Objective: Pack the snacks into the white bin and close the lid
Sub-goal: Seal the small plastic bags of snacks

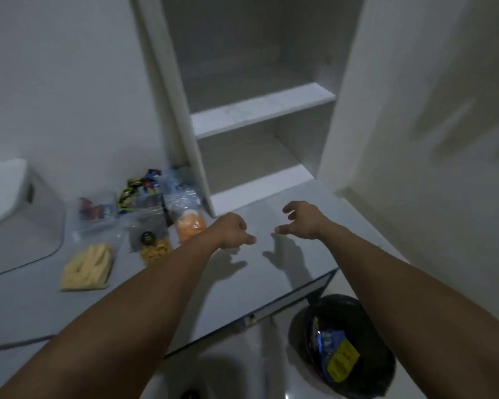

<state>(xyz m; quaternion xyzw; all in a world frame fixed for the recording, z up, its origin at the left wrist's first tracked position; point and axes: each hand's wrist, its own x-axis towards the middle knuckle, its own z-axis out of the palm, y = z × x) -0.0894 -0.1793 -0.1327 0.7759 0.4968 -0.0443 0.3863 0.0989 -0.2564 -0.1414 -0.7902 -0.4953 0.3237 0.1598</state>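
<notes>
Both hands hover over the grey counter (242, 283), holding nothing; the left hand (232, 230) has its fingers loosely curled under with one pointing out, and the right hand (301, 218) has its fingers spread and bent like a claw; left of the left hand lie the snack bags (133, 226), about 5 of them, close together; further left of the bags stands the white bin (18, 214), its lid (3, 191) on top.
</notes>
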